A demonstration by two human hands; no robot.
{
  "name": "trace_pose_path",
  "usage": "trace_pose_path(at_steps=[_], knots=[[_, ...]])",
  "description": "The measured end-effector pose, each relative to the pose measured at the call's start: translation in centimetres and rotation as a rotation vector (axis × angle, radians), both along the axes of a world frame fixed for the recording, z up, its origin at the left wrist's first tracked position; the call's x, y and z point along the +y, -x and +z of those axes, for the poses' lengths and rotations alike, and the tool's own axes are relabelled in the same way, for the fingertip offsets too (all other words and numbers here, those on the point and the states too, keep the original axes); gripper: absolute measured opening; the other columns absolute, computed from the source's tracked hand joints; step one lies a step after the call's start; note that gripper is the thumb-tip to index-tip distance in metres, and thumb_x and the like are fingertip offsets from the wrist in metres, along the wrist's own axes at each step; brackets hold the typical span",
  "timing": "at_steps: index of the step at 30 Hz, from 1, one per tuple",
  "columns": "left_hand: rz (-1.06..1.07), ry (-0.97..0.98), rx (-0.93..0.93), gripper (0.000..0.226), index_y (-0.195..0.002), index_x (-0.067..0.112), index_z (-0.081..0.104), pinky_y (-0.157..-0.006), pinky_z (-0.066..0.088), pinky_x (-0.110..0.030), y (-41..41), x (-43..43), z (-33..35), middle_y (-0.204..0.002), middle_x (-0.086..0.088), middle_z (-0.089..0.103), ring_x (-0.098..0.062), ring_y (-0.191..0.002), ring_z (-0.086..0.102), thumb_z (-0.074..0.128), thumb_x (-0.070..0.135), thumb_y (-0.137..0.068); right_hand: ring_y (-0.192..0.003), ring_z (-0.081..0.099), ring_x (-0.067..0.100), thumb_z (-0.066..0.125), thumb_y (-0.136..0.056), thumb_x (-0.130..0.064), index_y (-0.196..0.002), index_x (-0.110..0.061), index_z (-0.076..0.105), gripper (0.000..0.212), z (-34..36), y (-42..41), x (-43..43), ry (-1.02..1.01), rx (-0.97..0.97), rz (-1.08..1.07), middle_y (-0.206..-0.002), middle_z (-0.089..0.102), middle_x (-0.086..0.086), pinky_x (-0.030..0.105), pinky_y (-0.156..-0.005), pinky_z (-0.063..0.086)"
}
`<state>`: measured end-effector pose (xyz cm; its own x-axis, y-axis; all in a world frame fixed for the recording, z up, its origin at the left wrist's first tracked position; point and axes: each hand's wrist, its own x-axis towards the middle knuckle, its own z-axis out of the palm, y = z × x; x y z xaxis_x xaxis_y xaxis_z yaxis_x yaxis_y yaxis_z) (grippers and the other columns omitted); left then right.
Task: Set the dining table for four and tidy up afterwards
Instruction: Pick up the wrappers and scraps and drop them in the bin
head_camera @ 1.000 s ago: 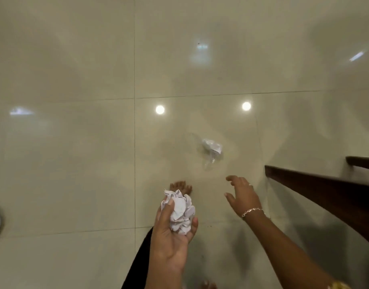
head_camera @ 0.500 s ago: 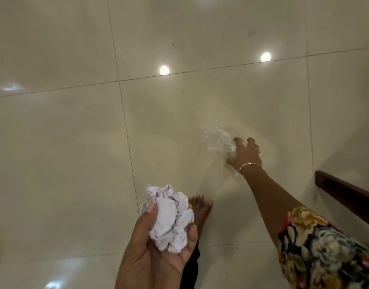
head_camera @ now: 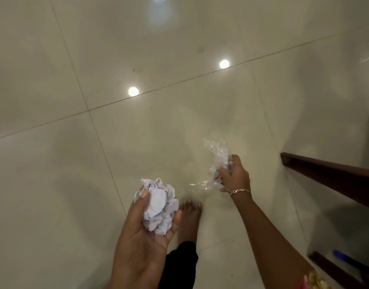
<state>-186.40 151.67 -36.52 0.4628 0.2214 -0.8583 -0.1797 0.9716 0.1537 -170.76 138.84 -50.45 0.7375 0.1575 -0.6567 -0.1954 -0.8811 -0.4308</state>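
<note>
Cupping a wad of crumpled white paper (head_camera: 158, 207) in my left hand (head_camera: 146, 232), I had the palm turned up, the thumb pressed on the wad's left side and the fingers curled under its right. To the right and a little farther off, my right hand (head_camera: 234, 176), a chain bracelet (head_camera: 239, 191) at its wrist, gripped a crumpled piece of clear plastic wrap (head_camera: 218, 157), fingers curled round its lower part while the loose top stuck out beyond them. Both hands hung over glossy cream floor tiles (head_camera: 75, 184), my bare foot (head_camera: 190, 215) between them. A dark wooden edge (head_camera: 336, 180) ran along the right.
</note>
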Motion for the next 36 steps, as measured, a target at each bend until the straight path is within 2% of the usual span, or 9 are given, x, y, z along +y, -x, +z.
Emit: trace_pose_path(at_steps=[2, 4, 10, 15, 20, 25, 28, 31, 36], knots=[[-0.062, -0.065, 0.083, 0.054, -0.107, 0.014, 0.061, -0.063, 0.057, -0.028, 0.3, -0.3, 1.3, -0.095, -0.004, 0.063, -0.013, -0.064, 0.061, 0.079, 0.032, -0.060, -0.071, 0.062, 0.026, 0.058, -0.085, -0.011, -0.115, -0.018, 0.046, 0.033, 4.1, 2.4, -0.4, -0.109, 0.033, -0.139, -0.084, 0.057, 0.003, 0.047, -0.055, 0.057], [-0.099, -0.142, 0.108, 0.057, -0.117, 0.014, 0.055, -0.064, 0.057, -0.029, 0.8, -0.4, 3.4, -0.101, -0.004, 0.062, -0.014, -0.068, 0.064, 0.072, 0.032, -0.065, -0.070, 0.062, 0.023, 0.058, -0.086, -0.009, -0.115, -0.016, 0.047, 0.032, 9.1, 5.0, -1.0, -0.202, 0.047, -0.247, -0.082, 0.057, 0.004, 0.050, -0.056, 0.057], [-0.288, -0.297, 0.104, 0.016, -0.103, 0.018, 0.061, -0.062, 0.054, -0.030, 1.8, -0.9, 15.7, -0.092, -0.003, 0.068, -0.014, -0.068, 0.066, 0.051, 0.019, -0.091, -0.070, 0.064, 0.013, 0.056, -0.086, 0.001, -0.103, -0.018, 0.053, 0.026, 27.8, 12.0, -3.2, -0.552, 0.108, -0.665, -0.090, 0.062, 0.008, 0.036, -0.044, 0.054], [-0.317, -0.437, 0.087, 0.015, -0.107, 0.019, 0.056, -0.065, 0.045, -0.030, 1.5, -2.8, 28.9, -0.090, -0.001, 0.064, -0.019, -0.073, 0.059, 0.053, 0.018, -0.093, -0.073, 0.063, 0.023, 0.058, -0.082, 0.007, -0.105, -0.026, 0.053, 0.041, 40.8, 16.6, -4.2, -0.656, -0.054, -0.841, -0.098, 0.065, 0.010, 0.046, -0.053, 0.055], [-0.339, -0.500, 0.024, 0.013, -0.101, 0.026, 0.056, -0.065, 0.044, -0.028, 1.3, -3.0, 38.8, -0.107, -0.003, 0.060, -0.026, -0.091, 0.057, 0.057, 0.020, -0.090, -0.075, 0.061, 0.028, 0.057, -0.074, 0.006, -0.117, -0.041, 0.041, 0.066, 52.8, 18.8, -4.2, -0.840, -0.152, -0.931, -0.110, 0.054, -0.001, 0.060, -0.069, 0.053], [-0.410, -0.527, -0.057, 0.020, -0.109, 0.023, 0.055, -0.065, 0.043, -0.027, -0.9, -2.5, 46.1, -0.111, -0.006, 0.059, -0.022, -0.083, 0.058, 0.058, 0.020, -0.090, -0.100, 0.058, 0.027, 0.061, -0.061, -0.006, -0.115, -0.044, 0.047, 0.068, 59.6, 17.6, -3.7, -0.910, -0.283, -0.852, -0.123, 0.052, -0.002, 0.061, -0.079, 0.051], [-0.420, -0.512, -0.070, 0.020, -0.108, 0.021, 0.055, -0.062, 0.043, -0.027, -3.9, -1.8, 48.2, -0.109, -0.008, 0.059, -0.022, -0.082, 0.057, 0.060, 0.019, -0.089, -0.088, 0.058, 0.032, 0.054, -0.077, 0.010, -0.101, -0.042, 0.052, 0.057, 62.0, 14.1, -2.8, -0.929, -0.261, -0.907, -0.111, 0.054, 0.008, 0.055, -0.061, 0.055], [-0.427, -0.497, -0.108, 0.022, -0.110, 0.018, 0.054, -0.061, 0.044, -0.030, -8.8, -0.1, 48.9, -0.106, -0.009, 0.057, -0.021, -0.076, 0.056, 0.061, 0.020, -0.088, -0.075, 0.057, 0.027, 0.050, -0.082, 0.011, -0.105, -0.033, 0.052, 0.050, 64.0, 8.9, -1.0, -0.960, -0.273, -0.931, -0.099, 0.053, 0.007, 0.044, -0.047, 0.055], [-0.487, -0.493, -0.126, 0.029, -0.115, 0.019, 0.054, -0.062, 0.045, -0.029, -19.9, 5.0, 48.4, -0.108, -0.007, 0.058, -0.019, -0.074, 0.057, 0.061, 0.021, -0.088, -0.076, 0.053, 0.026, 0.048, -0.082, 0.012, -0.095, -0.025, 0.055, 0.041, 63.9, -2.8, 3.4, -0.943, -0.330, -0.986, -0.098, 0.051, 0.008, 0.040, -0.040, 0.053]])
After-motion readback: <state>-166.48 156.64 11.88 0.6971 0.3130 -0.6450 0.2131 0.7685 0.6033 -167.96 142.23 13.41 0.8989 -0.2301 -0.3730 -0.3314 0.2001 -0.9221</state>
